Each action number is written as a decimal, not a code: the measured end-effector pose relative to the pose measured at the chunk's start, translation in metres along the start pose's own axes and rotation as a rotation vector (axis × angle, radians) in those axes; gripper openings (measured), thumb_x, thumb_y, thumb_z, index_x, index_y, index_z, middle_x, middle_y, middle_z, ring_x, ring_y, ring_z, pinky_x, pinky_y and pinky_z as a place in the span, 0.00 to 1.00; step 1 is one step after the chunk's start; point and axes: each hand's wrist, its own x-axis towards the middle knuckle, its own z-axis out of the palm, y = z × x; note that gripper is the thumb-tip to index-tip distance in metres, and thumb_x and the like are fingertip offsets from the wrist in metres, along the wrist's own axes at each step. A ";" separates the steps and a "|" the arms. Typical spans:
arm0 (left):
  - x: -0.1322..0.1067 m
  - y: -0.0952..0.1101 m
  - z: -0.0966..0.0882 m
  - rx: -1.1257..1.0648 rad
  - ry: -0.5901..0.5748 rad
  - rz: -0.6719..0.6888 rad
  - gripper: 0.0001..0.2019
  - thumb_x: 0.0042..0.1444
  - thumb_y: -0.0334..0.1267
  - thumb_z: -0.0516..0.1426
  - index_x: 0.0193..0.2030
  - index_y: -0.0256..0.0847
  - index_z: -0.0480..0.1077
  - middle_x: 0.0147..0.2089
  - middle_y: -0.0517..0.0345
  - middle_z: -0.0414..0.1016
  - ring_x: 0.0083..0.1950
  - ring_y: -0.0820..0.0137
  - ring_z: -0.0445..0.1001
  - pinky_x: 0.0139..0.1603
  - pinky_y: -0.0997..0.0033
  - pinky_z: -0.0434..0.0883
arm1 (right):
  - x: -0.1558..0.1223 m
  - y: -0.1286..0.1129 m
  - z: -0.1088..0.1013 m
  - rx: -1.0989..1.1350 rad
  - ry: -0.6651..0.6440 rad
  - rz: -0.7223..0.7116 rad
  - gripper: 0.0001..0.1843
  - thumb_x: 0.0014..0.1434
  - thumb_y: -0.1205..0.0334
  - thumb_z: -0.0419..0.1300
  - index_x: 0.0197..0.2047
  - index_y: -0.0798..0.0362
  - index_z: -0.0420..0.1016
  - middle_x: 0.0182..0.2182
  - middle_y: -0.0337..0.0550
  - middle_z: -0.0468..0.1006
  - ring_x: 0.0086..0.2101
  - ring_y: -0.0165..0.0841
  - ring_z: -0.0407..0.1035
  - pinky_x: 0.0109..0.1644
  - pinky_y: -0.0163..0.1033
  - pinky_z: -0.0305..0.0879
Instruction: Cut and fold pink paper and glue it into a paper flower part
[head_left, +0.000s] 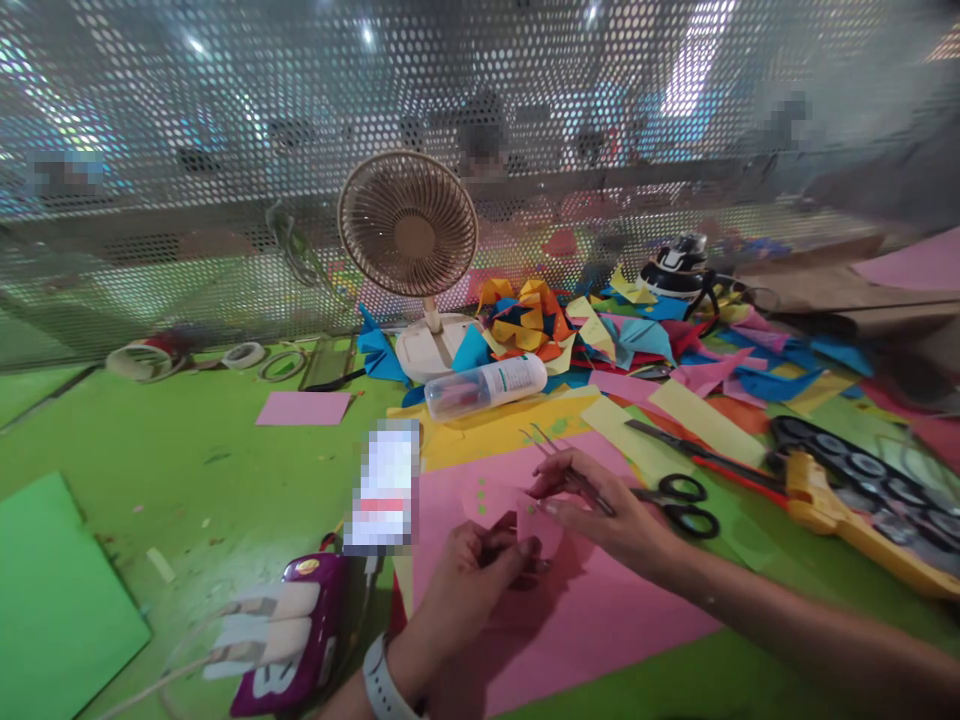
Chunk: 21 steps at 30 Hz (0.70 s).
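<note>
My left hand [480, 572] is closed, pinching a small piece of pink paper [541, 532] between thumb and fingers. A tiny green dot shows on that piece. My right hand [596, 508] comes in from the right with tweezers [551, 440] tucked between its fingers, their two thin tips pointing up and away. Its thumb and fingertip meet at the edge of the pink piece. Beneath both hands lies a large pink sheet [615, 630], with a few green dots [482, 495] just beyond my left fingers. Black-handled scissors [686, 505] rest right of my right hand.
A phone [382, 485] and purple power bank [300, 630] lie left. Behind are a clear bottle [487, 387], a fan [415, 235] and heaped coloured paper [637, 340]. A yellow-handled tool [825, 500] lies right. Tape rolls [244, 355] sit near the mesh wall [225, 200].
</note>
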 end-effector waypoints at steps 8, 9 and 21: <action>-0.001 0.002 0.000 -0.003 -0.031 0.003 0.13 0.47 0.43 0.65 0.27 0.33 0.73 0.28 0.53 0.78 0.31 0.69 0.77 0.33 0.73 0.73 | 0.000 -0.001 0.002 0.022 -0.010 0.007 0.14 0.58 0.62 0.59 0.47 0.50 0.64 0.40 0.44 0.72 0.43 0.34 0.68 0.48 0.41 0.66; -0.001 0.001 0.000 -0.008 -0.028 0.003 0.13 0.47 0.43 0.65 0.27 0.33 0.73 0.27 0.54 0.78 0.31 0.68 0.77 0.33 0.73 0.73 | 0.000 0.000 0.002 0.021 -0.010 0.005 0.14 0.58 0.62 0.59 0.47 0.51 0.64 0.40 0.44 0.72 0.43 0.34 0.68 0.48 0.41 0.66; 0.001 -0.002 -0.003 0.011 -0.039 0.006 0.15 0.47 0.45 0.65 0.28 0.32 0.73 0.28 0.53 0.78 0.31 0.67 0.77 0.34 0.71 0.72 | 0.001 0.000 0.000 0.042 -0.023 0.003 0.14 0.58 0.64 0.60 0.47 0.50 0.64 0.40 0.44 0.71 0.43 0.33 0.68 0.47 0.41 0.65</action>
